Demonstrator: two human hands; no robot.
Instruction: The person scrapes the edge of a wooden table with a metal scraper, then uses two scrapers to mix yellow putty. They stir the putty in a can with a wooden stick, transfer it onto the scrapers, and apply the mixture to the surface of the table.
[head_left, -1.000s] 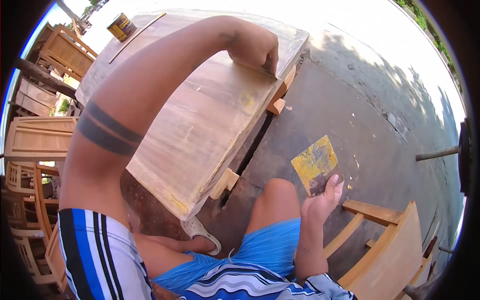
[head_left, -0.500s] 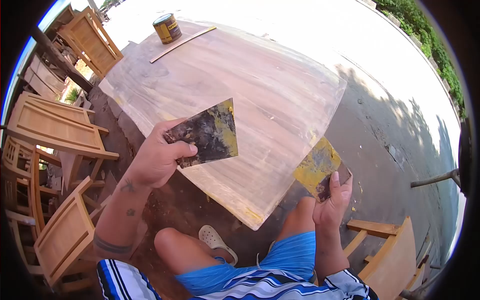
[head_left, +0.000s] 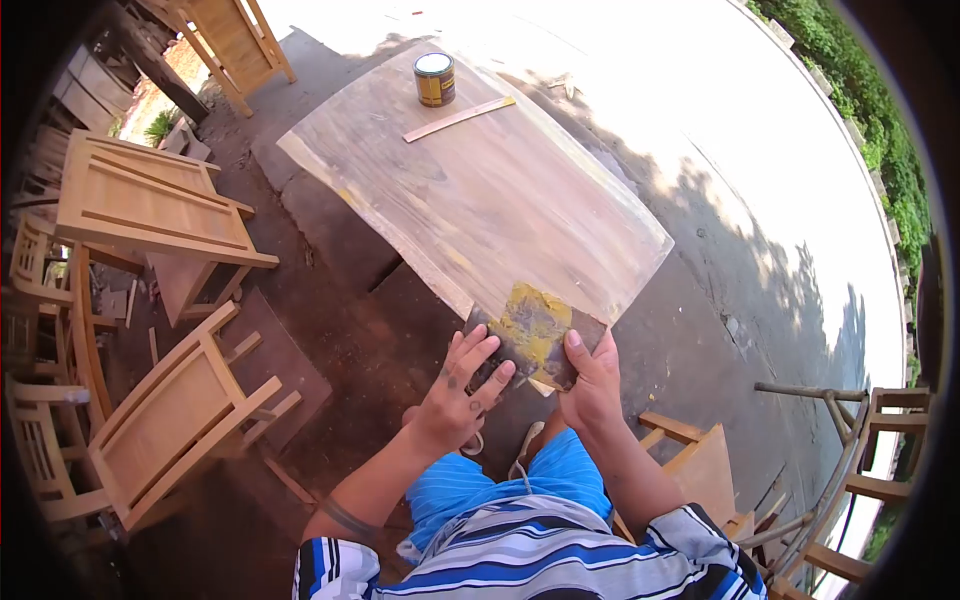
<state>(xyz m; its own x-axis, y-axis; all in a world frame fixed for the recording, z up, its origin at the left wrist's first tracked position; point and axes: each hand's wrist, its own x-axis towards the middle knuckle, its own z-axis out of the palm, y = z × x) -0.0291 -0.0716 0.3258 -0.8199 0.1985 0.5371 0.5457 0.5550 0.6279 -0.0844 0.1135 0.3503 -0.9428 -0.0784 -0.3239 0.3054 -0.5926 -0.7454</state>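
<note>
My right hand (head_left: 592,388) grips a flat scraper plate (head_left: 537,328) smeared with yellow filler, its thumb resting on the face near the right edge. Against the plate's left side is my left hand (head_left: 452,400), back upward and fingers bent over a darker scraper plate (head_left: 480,318). The two plates overlap, and the fingers partly hide the darker one. Both are held above the near corner of a large wooden panel (head_left: 470,190), streaked with pale and yellow patches.
On the panel's far part stand an open tin (head_left: 434,80) and a thin wooden strip (head_left: 458,120). Unfinished wooden chair frames (head_left: 180,420) crowd the left. More wooden furniture (head_left: 700,465) lies at the lower right, near a metal frame (head_left: 835,430).
My hands have come together from apart, bringing the two scraper plates into overlap. My view has risen and shifted, so the panel, tin and strip appear elsewhere.
</note>
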